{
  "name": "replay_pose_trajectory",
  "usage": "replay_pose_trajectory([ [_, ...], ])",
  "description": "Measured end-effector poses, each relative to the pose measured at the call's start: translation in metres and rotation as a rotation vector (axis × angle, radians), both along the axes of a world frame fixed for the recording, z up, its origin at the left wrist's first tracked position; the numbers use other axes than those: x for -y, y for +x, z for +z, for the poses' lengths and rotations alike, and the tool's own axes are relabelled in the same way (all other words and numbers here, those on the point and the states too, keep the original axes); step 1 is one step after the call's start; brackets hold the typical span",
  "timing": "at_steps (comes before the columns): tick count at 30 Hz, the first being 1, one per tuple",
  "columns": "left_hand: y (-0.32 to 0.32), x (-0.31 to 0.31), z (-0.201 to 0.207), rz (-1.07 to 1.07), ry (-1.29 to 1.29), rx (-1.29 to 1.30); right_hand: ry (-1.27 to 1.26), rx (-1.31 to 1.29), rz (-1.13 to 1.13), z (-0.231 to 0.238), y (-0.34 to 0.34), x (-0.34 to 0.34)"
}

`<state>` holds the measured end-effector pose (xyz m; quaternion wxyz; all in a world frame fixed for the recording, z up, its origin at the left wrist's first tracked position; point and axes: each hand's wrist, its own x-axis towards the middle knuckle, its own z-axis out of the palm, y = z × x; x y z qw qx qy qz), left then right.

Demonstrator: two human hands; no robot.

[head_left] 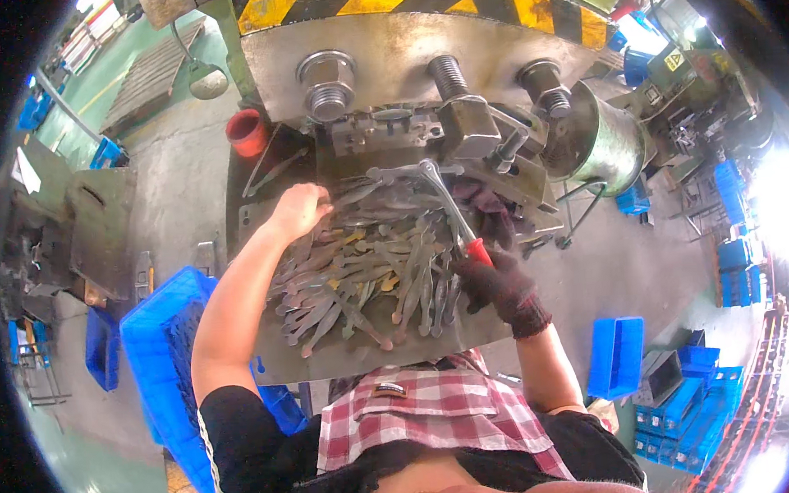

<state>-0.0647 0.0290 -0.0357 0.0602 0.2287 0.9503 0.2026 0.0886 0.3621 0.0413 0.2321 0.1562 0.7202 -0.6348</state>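
Note:
My right hand (503, 290), in a dark knitted glove, is closed round the red grip of a long metal hand tool (451, 205), perhaps pliers. The tool's rounded far end lies over flat metal pieces at the front of the press die (386, 131). My bare left hand (299, 211) is at the left of the die, fingers curled together. Flat metal pieces lie close to its fingertips; what it holds, if anything, is hidden. Below both hands, a heap of spanner-shaped flat metal blanks (360, 271) spreads over the metal table (330, 366).
The press ram with large bolts (326, 86) and a yellow-black striped guard (479, 4) hangs above the die. A red cup (246, 132) stands at the table's far left. Blue crates (169, 328) are at my left, and another blue bin (615, 358) is at the right.

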Motion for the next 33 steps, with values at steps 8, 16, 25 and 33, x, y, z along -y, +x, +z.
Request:
replay_pose_trajectory([
  [8, 0.012, 0.003, 0.035, 0.005, -0.456, 0.094, -0.043, -0.021, -0.087, 0.0, -0.001, -0.011],
  [16, 0.031, 0.027, 0.09, -0.008, -0.732, 0.193, -0.054, -0.013, -0.097, 0.0, 0.003, -0.024],
  [25, -0.007, 0.01, 0.099, 0.097, 0.256, -0.233, -0.099, -0.055, -0.102, 0.005, 0.001, -0.018],
  [33, -0.062, -0.063, 0.065, 0.066, 0.038, -0.432, -0.045, 0.023, -0.133, 0.007, 0.008, -0.017],
])
